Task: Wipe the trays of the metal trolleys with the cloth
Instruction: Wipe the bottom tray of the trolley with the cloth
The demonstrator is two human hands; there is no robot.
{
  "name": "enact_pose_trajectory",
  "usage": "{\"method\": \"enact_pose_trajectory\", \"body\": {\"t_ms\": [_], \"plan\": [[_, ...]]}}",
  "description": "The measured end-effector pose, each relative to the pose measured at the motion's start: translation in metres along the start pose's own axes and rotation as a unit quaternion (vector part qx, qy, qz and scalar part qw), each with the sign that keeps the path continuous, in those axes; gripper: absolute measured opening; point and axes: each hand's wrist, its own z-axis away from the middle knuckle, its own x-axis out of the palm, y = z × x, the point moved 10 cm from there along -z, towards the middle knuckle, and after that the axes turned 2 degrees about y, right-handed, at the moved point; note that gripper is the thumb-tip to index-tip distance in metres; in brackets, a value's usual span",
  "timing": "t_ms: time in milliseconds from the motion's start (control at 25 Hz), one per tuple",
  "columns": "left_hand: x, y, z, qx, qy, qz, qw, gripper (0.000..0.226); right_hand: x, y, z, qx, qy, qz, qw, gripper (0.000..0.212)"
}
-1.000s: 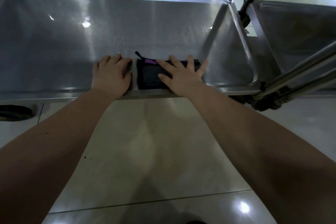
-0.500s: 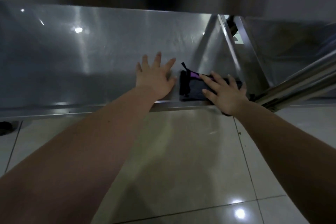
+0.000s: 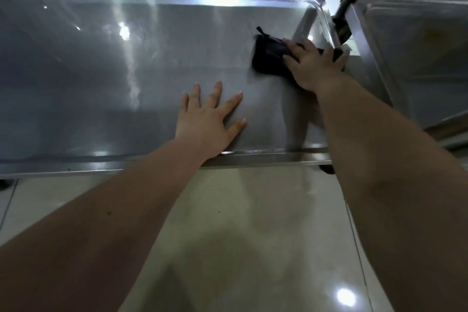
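Your right hand (image 3: 312,66) pressed flat, fingers spread, on the cloth (image 3: 267,58), which jutted out at its nine o'clock on the tray (image 3: 101,71).

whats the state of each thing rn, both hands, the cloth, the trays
tray: shiny, streaked with light glare
cloth: dark, folded, flat near the tray's right end
right hand: pressing on the cloth, fingers straight
left hand: flat on the tray floor, fingers spread, holding nothing
second tray: off to the right, touched by neither hand
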Motion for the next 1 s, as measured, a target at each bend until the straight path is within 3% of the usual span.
{"method": "enact_pose_trajectory", "body": {"t_ms": [120, 360, 440, 560, 640, 760, 1000], "plan": [[-0.003, 0.003, 0.0, 0.003, -0.002, 0.001, 1.0, 0.063, 0.001, 0.004, 0.02, 0.003, -0.005, -0.018, 1.0, 0.055], [-0.001, 0.004, 0.001, -0.008, -0.024, -0.014, 1.0, 0.061, 0.024, 0.036, 0.161, -0.044, -0.009, 0.009, 0.999, 0.051], [-0.009, 0.002, -0.001, 0.015, -0.014, 0.004, 1.0, 0.058, 0.028, 0.04, 0.177, -0.022, -0.024, 0.005, 0.999, 0.05], [-0.04, -0.035, 0.001, -0.002, 0.04, 0.184, 0.982, 0.046, 0.025, -0.008, 0.168, 0.005, -0.032, -0.02, 0.999, 0.05], [-0.057, -0.073, 0.011, -0.048, 0.086, 0.273, 0.957, 0.043, 0.031, -0.097, 0.18, -0.083, -0.03, -0.009, 0.996, 0.053], [-0.069, -0.084, 0.031, -0.042, 0.116, 0.232, 0.965, 0.038, 0.046, -0.205, 0.209, -0.192, -0.064, 0.009, 0.979, 0.053], [-0.041, -0.037, 0.038, 0.066, 0.041, 0.14, 0.987, 0.04, 0.023, -0.147, 0.167, -0.176, -0.112, -0.072, 0.975, 0.053]]}}
